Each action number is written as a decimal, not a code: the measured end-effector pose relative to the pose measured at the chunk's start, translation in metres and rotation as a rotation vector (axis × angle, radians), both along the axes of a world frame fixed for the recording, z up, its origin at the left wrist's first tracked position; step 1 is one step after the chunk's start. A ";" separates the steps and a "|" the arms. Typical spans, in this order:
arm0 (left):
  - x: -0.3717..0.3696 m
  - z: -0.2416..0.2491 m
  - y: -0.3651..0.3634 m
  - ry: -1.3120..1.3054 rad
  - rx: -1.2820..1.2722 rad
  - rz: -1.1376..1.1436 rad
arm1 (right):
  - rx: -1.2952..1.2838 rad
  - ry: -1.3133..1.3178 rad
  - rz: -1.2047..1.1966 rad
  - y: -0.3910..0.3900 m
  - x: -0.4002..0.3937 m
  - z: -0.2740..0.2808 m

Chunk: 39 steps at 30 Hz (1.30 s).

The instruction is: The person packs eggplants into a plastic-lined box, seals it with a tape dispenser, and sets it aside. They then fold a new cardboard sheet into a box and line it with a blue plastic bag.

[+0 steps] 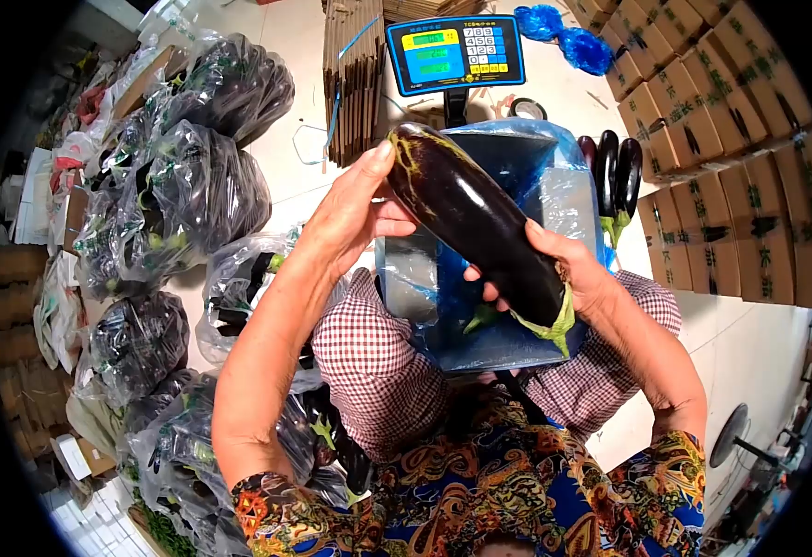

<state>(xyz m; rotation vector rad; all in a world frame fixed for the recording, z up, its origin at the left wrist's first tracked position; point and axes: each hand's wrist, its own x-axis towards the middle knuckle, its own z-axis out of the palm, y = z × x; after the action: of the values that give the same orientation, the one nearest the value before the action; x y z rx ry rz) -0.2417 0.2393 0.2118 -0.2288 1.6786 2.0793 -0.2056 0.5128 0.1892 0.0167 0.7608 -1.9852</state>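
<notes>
A large dark eggplant [471,218] with brownish streaks at its blunt end is held aslant over a box on a scale. My left hand [364,200] grips its blunt upper end, thumb on top. My right hand [568,265] holds the lower end near the green stem cap, thumb on top and fingertips showing beneath. Under it sits the box lined with blue plastic [406,278], with a green stem showing inside. Behind the box stands the scale's display [454,56], its screens lit green.
Clear bags of eggplants [202,186] crowd the left side. Several loose eggplants [607,176] lie right of the box. Cartons [694,102] are stacked at the right. Flattened cardboard [353,84] stands behind. Blue plastic [584,50] and a tape roll [528,108] lie near the display.
</notes>
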 end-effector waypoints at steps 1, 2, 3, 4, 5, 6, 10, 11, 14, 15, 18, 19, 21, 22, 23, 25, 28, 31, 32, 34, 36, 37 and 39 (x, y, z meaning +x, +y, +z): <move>0.002 -0.001 -0.002 0.005 0.010 0.000 | -0.009 -0.015 0.009 0.002 -0.002 -0.005; 0.003 -0.005 -0.002 -0.011 0.032 0.014 | -0.005 -0.017 0.014 0.003 -0.002 -0.008; 0.003 -0.007 -0.004 -0.026 0.016 -0.001 | 0.000 -0.019 0.018 0.004 -0.002 -0.009; 0.003 -0.010 -0.005 -0.042 0.000 -0.018 | 0.006 -0.022 0.020 0.003 -0.001 -0.009; 0.002 -0.014 -0.006 -0.057 -0.014 -0.036 | 0.054 -0.004 0.010 0.003 -0.001 -0.008; 0.000 -0.021 -0.012 -0.044 -0.038 -0.066 | 0.104 0.014 0.000 0.002 0.001 -0.004; 0.010 -0.039 -0.024 -0.049 -0.184 -0.022 | 0.677 0.400 0.160 0.006 -0.005 0.009; 0.013 -0.045 -0.028 -0.058 -0.180 -0.020 | 0.853 0.509 0.199 0.006 -0.007 0.009; 0.024 -0.060 -0.036 -0.090 -0.175 -0.006 | 0.957 0.461 0.182 -0.003 -0.012 -0.006; 0.026 -0.063 -0.038 -0.102 -0.150 0.011 | 0.994 0.456 0.166 -0.008 -0.013 -0.011; 0.031 -0.069 -0.046 -0.126 -0.129 0.057 | 1.225 0.491 0.189 -0.026 -0.019 -0.048; 0.035 -0.074 -0.051 -0.130 -0.103 0.086 | 1.273 0.514 0.203 -0.030 -0.020 -0.073; 0.047 -0.092 -0.066 -0.136 -0.055 0.145 | 1.313 0.519 0.207 -0.039 -0.012 -0.104; 0.055 -0.100 -0.074 -0.152 -0.049 0.203 | 1.370 0.496 0.177 -0.047 -0.009 -0.115; 0.066 -0.109 -0.083 -0.177 -0.059 0.253 | 1.388 0.494 0.133 -0.053 -0.007 -0.124; 0.093 -0.130 -0.099 -0.230 -0.079 0.361 | 1.421 0.494 0.053 -0.061 -0.004 -0.136; 0.141 -0.160 -0.111 -0.297 -0.195 0.452 | 1.512 0.595 0.105 -0.069 0.010 -0.177; 0.197 -0.205 -0.122 -0.391 -0.111 0.592 | 1.424 0.698 0.249 -0.063 0.019 -0.213; 0.217 -0.212 -0.123 -0.406 -0.100 0.646 | 1.324 0.740 0.214 -0.058 0.018 -0.217; 0.263 -0.216 -0.135 -0.445 -0.143 0.630 | 1.184 0.938 0.111 -0.042 0.018 -0.232; 0.305 -0.211 -0.152 -0.470 -0.172 0.700 | 1.159 1.075 0.019 -0.038 0.015 -0.246; 0.317 -0.190 -0.153 -0.507 -0.246 0.754 | 1.190 1.056 0.013 -0.039 0.013 -0.245; 0.355 -0.169 -0.163 -0.509 -0.356 0.773 | 1.150 0.973 0.012 -0.046 0.010 -0.244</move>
<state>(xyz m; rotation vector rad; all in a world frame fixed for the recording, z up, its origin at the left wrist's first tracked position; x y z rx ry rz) 0.1132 0.0764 0.0425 -1.5855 1.7570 1.8943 -0.1957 0.4671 -0.0549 -0.2857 2.4070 -1.1970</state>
